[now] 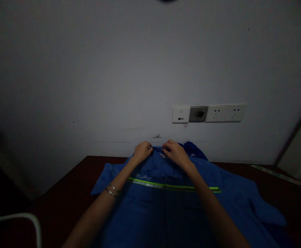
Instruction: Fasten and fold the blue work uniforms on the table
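Observation:
A blue work shirt point(145, 196) with short sleeves lies spread, front up, on a dark red-brown table. Across its chest runs a yellow-green and silver reflective stripe point(150, 185), with pale letters above it on the left. My left hand point(143, 151) pinches the collar point(157, 151) on its left side, bracelets on that wrist. On the collar's other side, my right hand point(175, 151) is closed on the edge. Between the hands a small white label point(163, 155) shows inside the neck. The fingertips are partly hidden.
Darker blue cloth point(194, 150) is bunched behind the shirt against the wall. Sockets and switches point(225, 113) are set in the wall above. A pale strip point(279, 175) lies on the table point(70, 186) at right. A white curved tube point(23, 216) stands at lower left.

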The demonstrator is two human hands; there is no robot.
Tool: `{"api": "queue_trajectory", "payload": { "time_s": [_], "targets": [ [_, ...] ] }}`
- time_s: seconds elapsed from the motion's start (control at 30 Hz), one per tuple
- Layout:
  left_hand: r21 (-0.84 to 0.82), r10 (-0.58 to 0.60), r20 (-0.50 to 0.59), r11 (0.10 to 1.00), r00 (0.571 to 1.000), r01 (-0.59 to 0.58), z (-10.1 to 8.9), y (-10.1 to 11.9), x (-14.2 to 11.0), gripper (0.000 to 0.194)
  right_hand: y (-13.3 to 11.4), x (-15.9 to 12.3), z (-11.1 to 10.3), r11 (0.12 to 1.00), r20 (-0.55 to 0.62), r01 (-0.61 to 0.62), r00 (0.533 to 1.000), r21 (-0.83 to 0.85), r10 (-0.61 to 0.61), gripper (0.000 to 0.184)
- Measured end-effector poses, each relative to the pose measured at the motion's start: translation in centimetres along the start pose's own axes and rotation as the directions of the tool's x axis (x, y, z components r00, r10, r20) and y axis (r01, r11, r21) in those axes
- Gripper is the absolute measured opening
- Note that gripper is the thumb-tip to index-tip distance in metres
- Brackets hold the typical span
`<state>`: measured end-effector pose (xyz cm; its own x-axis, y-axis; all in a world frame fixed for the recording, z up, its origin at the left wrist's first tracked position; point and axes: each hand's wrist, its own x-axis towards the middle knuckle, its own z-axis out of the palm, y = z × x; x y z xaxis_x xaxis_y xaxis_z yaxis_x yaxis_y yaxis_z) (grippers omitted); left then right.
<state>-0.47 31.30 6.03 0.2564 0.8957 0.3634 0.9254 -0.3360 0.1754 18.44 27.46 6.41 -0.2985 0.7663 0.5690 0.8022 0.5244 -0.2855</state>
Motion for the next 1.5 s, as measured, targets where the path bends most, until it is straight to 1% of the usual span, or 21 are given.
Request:
{"api": "queue_trajectory", "payload": {
  "time_s": [0.07, 0.13, 0.2, 0.27, 0.33, 0.4, 0.43, 0.5, 0.57, 0.67, 0.73, 0.8, 0.9, 0.97, 1.03, 1.07, 1.13, 1.2, 1.27, 1.4, 1.5],
  "targets": [
    [-0.019, -0.015, 0.017, 1.000, 1.000, 0.015, -0.2, -0.5, 1.6, 0.027, -0.9, 0.0, 0.5, 0.995, 0.119, -0.034, 0.993, 0.090, 0.023, 0.016],
    [-0.044, -0.016, 0.049, 0.999, 0.999, 0.018, -0.3, -0.8, 2.8, 0.028, -1.8, -0.2, 1.8, 0.989, 0.266, -0.054, 0.964, 0.140, 0.014, 0.014],
    [-0.064, -0.009, 0.082, 0.998, 0.997, 0.014, -0.4, -0.8, 3.8, 0.028, -2.5, -0.6, 3.6, 0.992, 0.343, -0.081, 0.939, 0.097, 0.043, 0.013],
    [-0.075, -0.003, 0.107, 0.997, 0.994, 0.011, -0.4, -0.6, 4.4, 0.027, -2.9, -1.1, 5.5, 0.991, 0.309, -0.131, 0.944, 0.026, 0.117, 0.016],
    [-0.087, 0.006, 0.106, 0.996, 0.994, 0.004, -0.5, -0.5, 4.8, 0.027, -2.8, -1.4, 6.8, 0.980, 0.222, -0.198, 0.955, -0.010, 0.195, 0.028],
    [-0.109, 0.019, 0.085, 0.994, 0.996, -0.009, -0.5, -0.5, 4.9, 0.027, -2.3, -1.6, 7.5, 0.963, 0.139, -0.268, 0.954, -0.006, 0.267, 0.041],
    [-0.126, 0.023, 0.074, 0.992, 0.997, -0.014, -0.5, -0.5, 4.9, 0.027, -2.0, -1.6, 7.6, 0.956, 0.119, -0.294, 0.950, 0.016, 0.290, 0.044],
    [-0.164, 0.022, 0.053, 0.986, 0.998, -0.013, -0.2, -0.6, 4.8, 0.028, -1.4, -1.4, 7.9, 0.942, 0.156, -0.318, 0.941, 0.106, 0.300, 0.041],
    [-0.199, 0.010, 0.033, 0.980, 0.999, -0.003, 0.2, -0.7, 4.8, 0.028, -1.0, -1.2, 8.3, 0.927, 0.253, -0.317, 0.931, 0.200, 0.264, 0.028],
    [-0.226, -0.012, 0.004, 0.974, 1.000, 0.012, 0.8, -0.8, 4.8, 0.027, -1.0, -1.0, 8.8, 0.920, 0.348, -0.312, 0.912, 0.237, 0.219, 0.013],
    [-0.234, -0.047, -0.011, 0.971, 0.999, 0.043, 1.2, -0.6, 4.7, 0.026, -1.1, -0.8, 8.5, 0.926, 0.370, -0.299, 0.907, 0.231, 0.200, 0.014],
    [-0.244, -0.095, -0.030, 0.966, 0.995, 0.085, 1.5, -0.2, 4.4, 0.026, -0.7, -0.5, 7.3, 0.926, 0.385, -0.297, 0.902, 0.233, 0.193, 0.016],
    [-0.263, -0.102, -0.107, 0.962, 0.989, 0.071, 1.8, 0.8, 3.3, 0.030, 1.2, -0.2, 4.4, 0.912, 0.335, -0.344, 0.906, 0.223, 0.260, 0.016],
    [-0.276, -0.069, -0.184, 0.961, 0.981, 0.016, 2.1, 1.9, 2.2, 0.028, 3.2, -0.2, 2.4, 0.892, 0.237, -0.423, 0.894, 0.162, 0.381, 0.017],
    [-0.287, -0.038, -0.208, 0.958, 0.977, -0.024, 2.5, 3.3, 1.0, 0.025, 5.1, -0.4, 1.1, 0.876, 0.101, -0.474, 0.879, 0.089, 0.466, 0.019],
    [-0.290, -0.024, -0.180, 0.957, 0.983, -0.029, 2.8, 4.1, 0.3, 0.023, 6.0, -0.5, 0.8, 0.876, 0.042, -0.479, 0.878, 0.059, 0.477, 0.020],
    [-0.281, 0.005, -0.063, 0.959, 0.998, -0.022, 3.7, 5.8, -0.8, 0.022, 7.2, -0.9, 0.8, 0.890, -0.024, -0.455, 0.890, 0.022, 0.456, 0.025],
    [-0.260, 0.029, 0.064, 0.966, 0.998, -0.011, 5.0, 7.3, -1.6, 0.024, 7.7, -1.3, 1.4, 0.910, -0.036, -0.415, 0.909, -0.011, 0.415, 0.029],
    [-0.251, 0.032, 0.148, 0.968, 0.988, 0.006, 6.6, 8.4, -2.0, 0.028, 7.7, -1.5, 2.3, 0.925, -0.035, -0.374, 0.927, -0.066, 0.372, 0.032],
    [-0.311, -0.009, 0.199, 0.948, 0.980, 0.072, 9.4, 9.3, -2.0, 0.030, 6.9, -1.9, 3.4, 0.914, -0.039, -0.332, 0.942, -0.233, 0.332, 0.030],
    [-0.342, -0.079, 0.246, 0.925, 0.966, 0.163, 10.6, 9.3, -1.7, 0.036, 6.6, -2.1, 3.6, 0.892, -0.063, -0.324, 0.945, -0.315, 0.321, 0.027]
  ]
}}
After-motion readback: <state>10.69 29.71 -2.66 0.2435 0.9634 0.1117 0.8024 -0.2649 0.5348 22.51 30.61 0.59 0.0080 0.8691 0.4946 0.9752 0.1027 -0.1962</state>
